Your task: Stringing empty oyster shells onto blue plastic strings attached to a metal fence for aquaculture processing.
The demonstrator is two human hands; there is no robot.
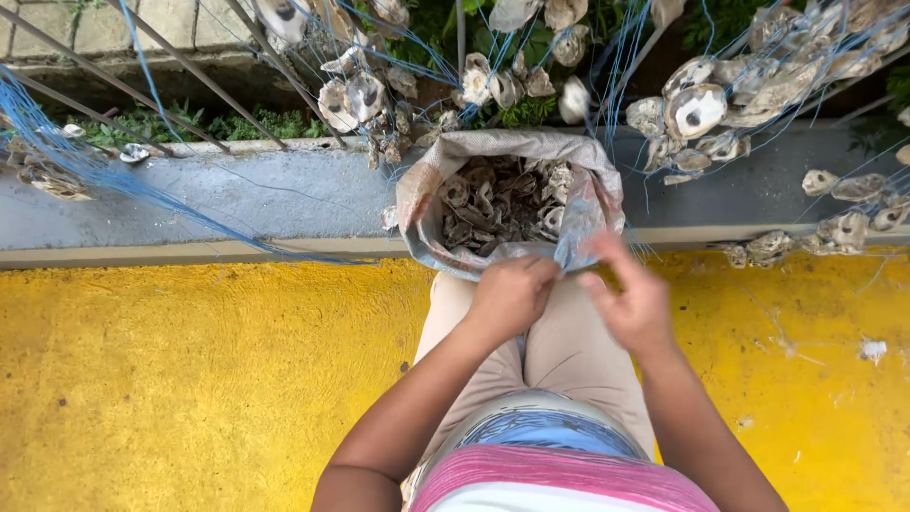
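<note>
Head view: left hand (512, 296) fisted, right hand (633, 303) fingers pinching blue line (576, 237) above sack (427, 185).

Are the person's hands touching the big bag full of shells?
Cannot tell. In the head view, both hands, left and right, overlap the near rim of the bag of shells, but the fingers are blurred.
</note>
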